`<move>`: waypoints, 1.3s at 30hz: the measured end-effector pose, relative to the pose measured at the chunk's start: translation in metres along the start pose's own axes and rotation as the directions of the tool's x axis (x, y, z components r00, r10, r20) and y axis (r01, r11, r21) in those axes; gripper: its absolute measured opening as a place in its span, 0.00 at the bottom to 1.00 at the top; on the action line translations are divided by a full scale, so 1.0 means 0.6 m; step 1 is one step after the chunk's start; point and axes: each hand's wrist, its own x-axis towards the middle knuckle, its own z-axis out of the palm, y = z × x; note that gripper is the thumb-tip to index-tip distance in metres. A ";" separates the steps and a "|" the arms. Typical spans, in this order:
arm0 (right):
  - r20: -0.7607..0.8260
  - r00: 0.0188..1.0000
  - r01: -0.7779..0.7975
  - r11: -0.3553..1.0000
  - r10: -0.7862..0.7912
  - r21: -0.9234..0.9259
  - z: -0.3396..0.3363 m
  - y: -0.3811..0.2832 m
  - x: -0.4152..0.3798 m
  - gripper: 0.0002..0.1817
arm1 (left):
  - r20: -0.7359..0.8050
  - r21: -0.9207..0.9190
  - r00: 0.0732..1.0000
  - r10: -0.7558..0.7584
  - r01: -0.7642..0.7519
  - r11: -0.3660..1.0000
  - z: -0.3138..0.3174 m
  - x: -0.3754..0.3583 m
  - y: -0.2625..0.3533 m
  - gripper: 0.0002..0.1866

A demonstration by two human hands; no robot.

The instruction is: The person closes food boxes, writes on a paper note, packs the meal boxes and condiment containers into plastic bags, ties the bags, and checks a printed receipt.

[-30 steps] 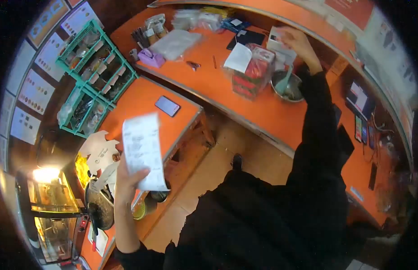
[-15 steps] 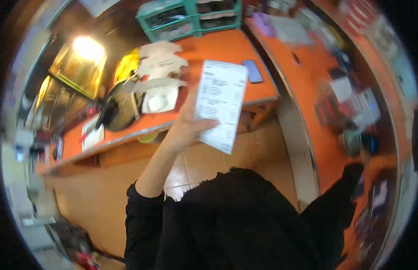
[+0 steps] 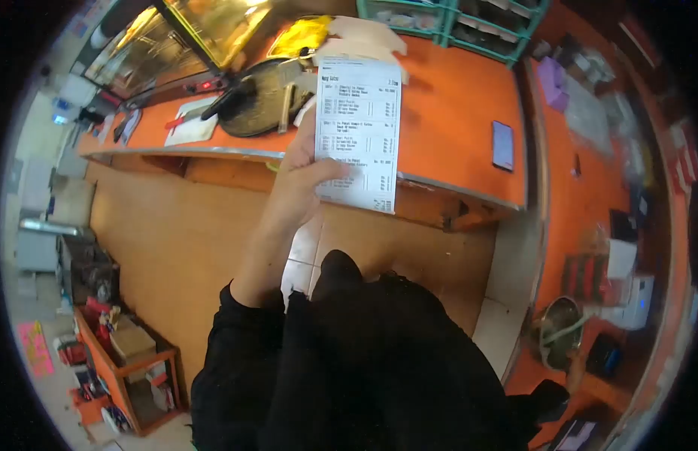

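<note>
My left hand (image 3: 295, 177) is closed on a long printed receipt (image 3: 360, 124), thumb across its front. The receipt stands nearly upright before me, covering part of the orange counter and the opened white paper boxes (image 3: 364, 36). Far to the right, my right hand (image 3: 575, 368) is small and blurred beside a round container (image 3: 546, 352) on the side counter. A pale strip shows inside that container. Whether the right hand's fingers hold anything cannot be made out.
On the front counter are a smartphone (image 3: 502, 146), a round dark chopping board (image 3: 268, 116) with a dark-handled tool on it, and teal drawers (image 3: 444, 26). A lit glass case (image 3: 168, 52) stands left. A white device (image 3: 636, 302) sits on the right counter.
The view has turned, so the counters sit differently in the picture. The receipt stays in my left hand and its print is sharper. My right hand remains by the round container.
</note>
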 end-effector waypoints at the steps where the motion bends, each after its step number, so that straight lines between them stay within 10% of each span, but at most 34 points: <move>1: 0.092 0.995 0.042 0.998 -0.046 0.042 0.027 -0.042 0.010 0.14 | -0.032 0.017 0.999 0.017 -0.017 1.000 -0.017 -0.003 0.007 0.39; 6: 0.575 0.752 0.221 0.945 -0.323 0.242 0.251 -0.292 0.076 0.14 | -0.289 0.057 0.953 0.092 -0.079 0.995 -0.155 -0.025 0.046 0.39; 9: 0.567 0.545 0.695 0.711 -0.617 0.107 0.447 -0.500 0.061 0.22 | -0.408 0.085 0.886 0.221 -0.204 0.975 -0.268 -0.058 0.087 0.39; 13: 0.550 0.155 0.729 0.471 -0.821 0.496 0.752 -0.745 -0.016 0.23 | -0.584 0.296 0.750 0.308 -0.156 0.942 -0.412 -0.132 0.174 0.38; 17: 0.512 -0.005 0.812 0.296 -0.859 0.503 1.063 -0.964 -0.152 0.17 | -0.709 0.404 0.554 0.436 -0.188 0.895 -0.576 -0.220 0.273 0.40; 19: 0.712 0.146 0.472 0.681 -0.687 0.560 1.118 -1.080 -0.307 0.16 | -0.724 0.387 0.528 0.444 -0.223 0.895 -0.665 -0.258 0.319 0.38; 21: 0.612 0.247 0.368 0.657 -0.751 0.658 1.270 -1.095 -0.275 0.10 | -0.735 0.421 0.517 0.440 -0.162 0.893 -0.654 -0.249 0.309 0.41; 24: 0.588 0.160 0.498 0.580 -0.793 0.645 1.454 -1.182 -0.319 0.09 | -0.773 0.384 0.500 0.389 -0.119 0.916 -0.710 -0.250 0.336 0.39; 29: 0.631 0.389 0.621 0.697 -0.671 0.358 1.664 -1.344 -0.409 0.18 | -0.706 0.365 0.561 0.432 -0.235 0.901 -0.818 -0.190 0.380 0.37; 39: 0.599 0.404 0.714 0.648 -0.691 0.265 1.835 -1.504 -0.486 0.24 | -0.638 0.287 0.672 0.377 -0.247 0.926 -0.992 -0.056 0.489 0.40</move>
